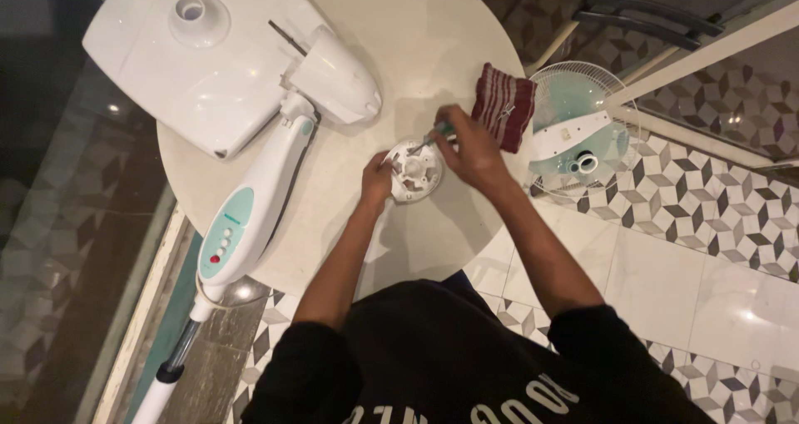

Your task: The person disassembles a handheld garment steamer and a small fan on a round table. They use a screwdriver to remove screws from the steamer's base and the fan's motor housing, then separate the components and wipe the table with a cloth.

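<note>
White hard plastic, the small round fan part [414, 171] is lying in the middle of the round table [433, 49], light and probably brittle, so the left hand [376, 178] is gripping its rim while the right hand [470, 149] is holding a screwdriver [433, 136] closed in its fingers.

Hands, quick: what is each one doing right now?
Left hand: closed on the edge of the round white part.
Right hand: closed on a green-handled screwdriver, tip at that part.
</note>
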